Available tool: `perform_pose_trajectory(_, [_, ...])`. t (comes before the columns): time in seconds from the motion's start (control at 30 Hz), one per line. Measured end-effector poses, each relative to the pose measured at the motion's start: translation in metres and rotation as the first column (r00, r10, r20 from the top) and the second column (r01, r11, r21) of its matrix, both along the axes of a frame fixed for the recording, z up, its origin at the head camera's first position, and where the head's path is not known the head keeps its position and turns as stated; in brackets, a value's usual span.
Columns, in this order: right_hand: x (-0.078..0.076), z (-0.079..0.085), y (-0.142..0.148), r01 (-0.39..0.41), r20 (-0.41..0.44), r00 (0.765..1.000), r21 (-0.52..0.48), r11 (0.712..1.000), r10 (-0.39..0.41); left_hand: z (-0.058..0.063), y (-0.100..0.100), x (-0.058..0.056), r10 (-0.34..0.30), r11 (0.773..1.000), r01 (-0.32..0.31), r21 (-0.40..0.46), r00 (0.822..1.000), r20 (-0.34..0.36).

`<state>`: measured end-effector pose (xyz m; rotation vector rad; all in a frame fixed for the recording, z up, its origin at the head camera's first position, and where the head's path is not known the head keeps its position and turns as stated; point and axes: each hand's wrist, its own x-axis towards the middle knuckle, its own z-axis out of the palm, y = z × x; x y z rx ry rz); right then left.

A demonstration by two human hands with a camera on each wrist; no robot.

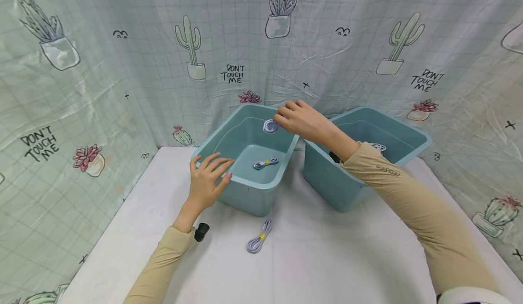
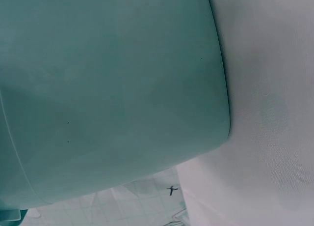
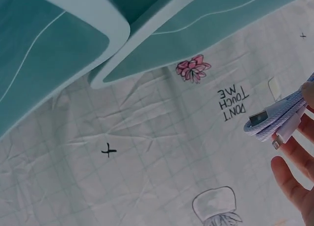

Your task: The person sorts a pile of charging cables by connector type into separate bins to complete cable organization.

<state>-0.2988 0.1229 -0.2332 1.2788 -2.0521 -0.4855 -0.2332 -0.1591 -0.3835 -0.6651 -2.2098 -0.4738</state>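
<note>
My right hand [image 1: 300, 120] pinches a coiled lilac USB charging cable [image 1: 270, 126] above the far right side of the left teal bin [image 1: 263, 185]. In the right wrist view the plugs of this charging cable [image 3: 274, 119] stick out past the fingers. My left hand [image 1: 207, 180], fingers spread, rests at the near left rim of that bin. Inside it lies another coiled cable [image 1: 265, 162] with a yellow tie. A third lilac cable [image 1: 259, 237], also tied in yellow, lies on the white table in front of the bin.
A second teal bin [image 1: 327, 181] stands to the right, partly behind my right forearm, with a white cable [image 1: 377, 147] inside. Curtains [image 1: 155, 68] printed with cacti enclose the white table [image 1: 318, 258] at the back and sides. The left wrist view shows the bin's outer wall [image 2: 117, 98].
</note>
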Motion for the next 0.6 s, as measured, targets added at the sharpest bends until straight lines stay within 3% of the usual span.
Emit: perform_pose_trajectory(0.6, [-0.044, -0.001, -0.043, 0.101, 0.092, 0.991, -0.002, 0.995, -0.101, 0.001, 0.0, 0.001, 0.0, 1.0, 0.0, 0.0, 1.0, 0.009])
